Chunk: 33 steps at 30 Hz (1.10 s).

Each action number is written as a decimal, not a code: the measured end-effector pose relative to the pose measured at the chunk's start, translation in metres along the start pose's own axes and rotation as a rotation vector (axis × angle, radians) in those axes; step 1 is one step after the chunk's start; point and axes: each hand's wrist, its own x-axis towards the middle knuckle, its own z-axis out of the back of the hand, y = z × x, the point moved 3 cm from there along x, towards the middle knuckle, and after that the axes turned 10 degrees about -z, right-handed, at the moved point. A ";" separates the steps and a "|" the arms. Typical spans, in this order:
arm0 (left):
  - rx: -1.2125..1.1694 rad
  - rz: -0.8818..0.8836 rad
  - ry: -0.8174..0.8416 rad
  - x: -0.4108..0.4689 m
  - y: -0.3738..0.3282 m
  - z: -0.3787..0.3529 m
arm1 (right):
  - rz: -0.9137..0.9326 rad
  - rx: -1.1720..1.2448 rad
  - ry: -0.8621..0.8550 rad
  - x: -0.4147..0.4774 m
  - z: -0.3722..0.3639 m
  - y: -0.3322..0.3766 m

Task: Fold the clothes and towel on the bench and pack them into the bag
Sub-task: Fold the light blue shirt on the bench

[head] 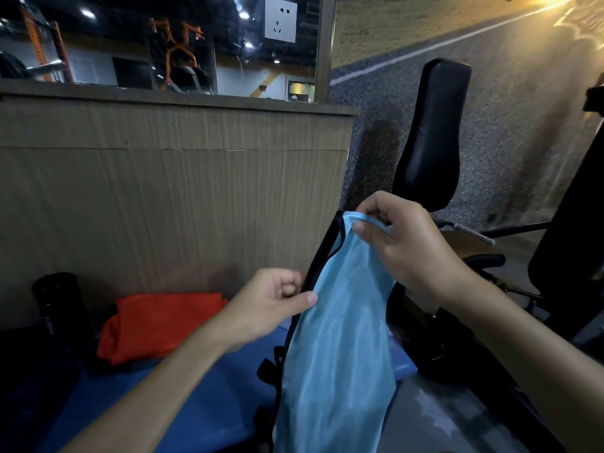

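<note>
The light blue vest (336, 338), edged in black, hung in the air above the right end of the tabletop (202, 397), its lower part trailing past the near edge. It looked like the start of its fold; next it would need spreading flat. The right hand (408, 243) was held high, fingers pinching the shoulder strap, while the left hand (271, 305), lower, pinched the black trim. An orange garment (157, 325) lay bundled toward the far left, beside a black cylinder (58, 302).

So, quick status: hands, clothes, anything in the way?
Left hand and right hand pinch blue top, held up, unfolded. Red cloth lies on bench. Bag not clearly seen.
</note>
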 end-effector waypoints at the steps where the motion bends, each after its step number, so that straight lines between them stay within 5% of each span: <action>1: 0.027 0.026 0.032 -0.004 0.005 0.001 | 0.004 -0.006 -0.012 0.001 0.002 0.000; 12: 0.182 -0.099 -0.164 0.007 -0.057 0.070 | -0.011 0.032 -0.130 0.014 0.006 -0.016; 19: 0.650 -0.138 -0.015 0.090 -0.104 0.103 | -0.186 0.303 -0.216 0.051 -0.002 -0.047; 23: 0.598 -0.075 0.013 0.143 -0.020 0.080 | -0.293 0.260 -0.232 0.085 -0.008 -0.116; 33: 0.399 0.238 -0.070 0.180 0.283 0.022 | -0.463 -0.208 0.086 0.131 -0.122 -0.326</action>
